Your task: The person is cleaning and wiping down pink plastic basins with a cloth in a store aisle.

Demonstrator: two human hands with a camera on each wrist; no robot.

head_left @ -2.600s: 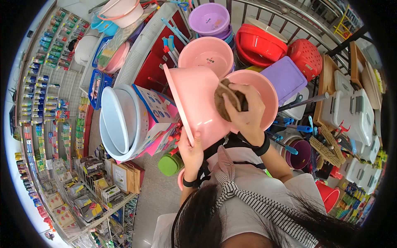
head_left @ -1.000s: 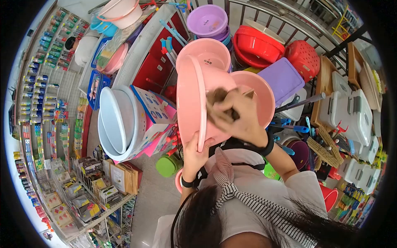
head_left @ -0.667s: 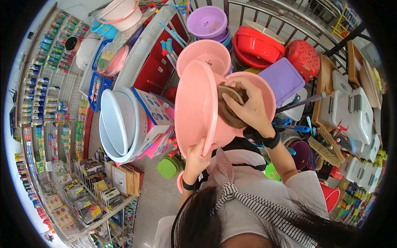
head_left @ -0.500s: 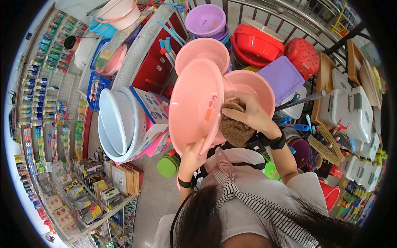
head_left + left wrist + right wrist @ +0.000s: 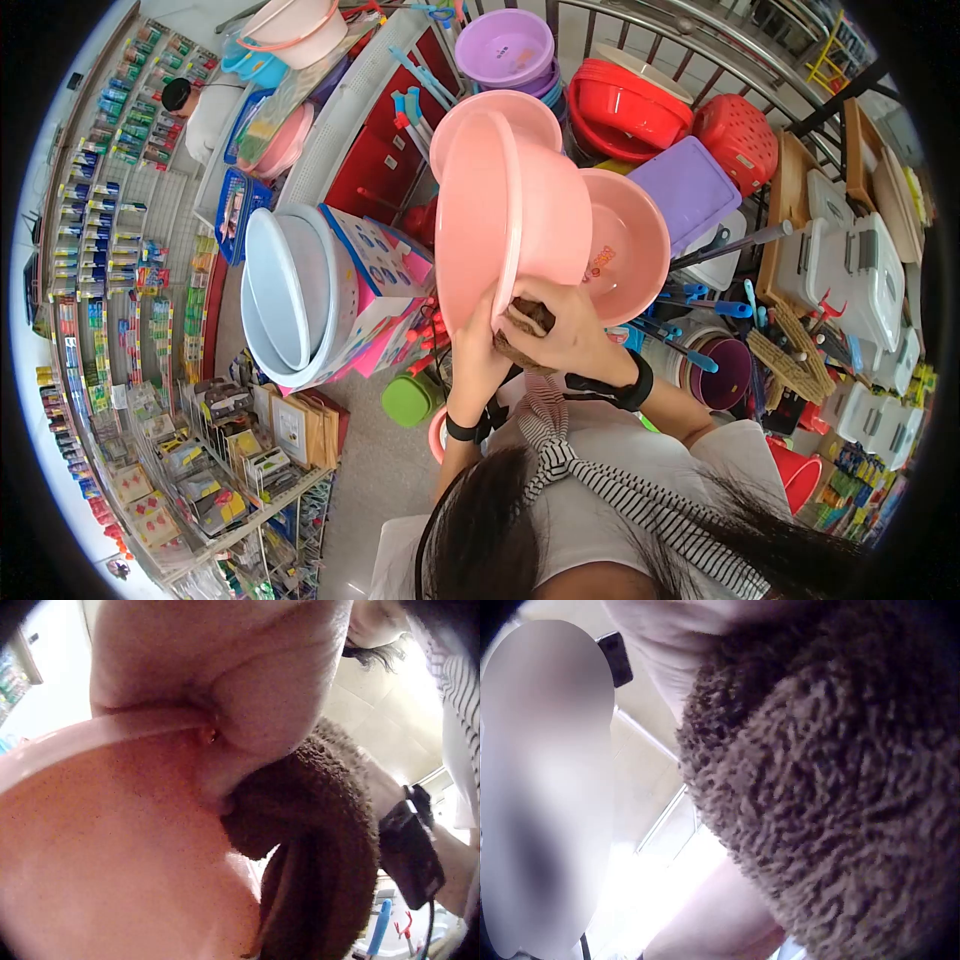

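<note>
A pink plastic basin [image 5: 550,205] is held up tilted on its side, its opening facing left in the head view. My left hand [image 5: 478,350] grips its lower rim, and the left wrist view shows that rim [image 5: 112,735] passing into the grip. In my right hand [image 5: 570,325] is a bunched brown towel [image 5: 528,318], close beside the left hand at the basin's lower edge. The towel's shaggy pile [image 5: 832,795] fills much of the right wrist view. From the left wrist, a fold of the towel [image 5: 322,825] hangs against the basin's outer wall.
Behind stand another pink basin [image 5: 630,250], a purple basin [image 5: 505,48] and red basins [image 5: 630,105]. Pale blue tubs [image 5: 290,290] are at left. A purple lid [image 5: 690,190] and long handles [image 5: 740,245] lie to the right. A green bin [image 5: 410,398] sits on the floor.
The right hand has carried the towel from the basin's outer side down to the lower rim, beside the left hand. The basin has turned, showing more outer wall than half a second ago.
</note>
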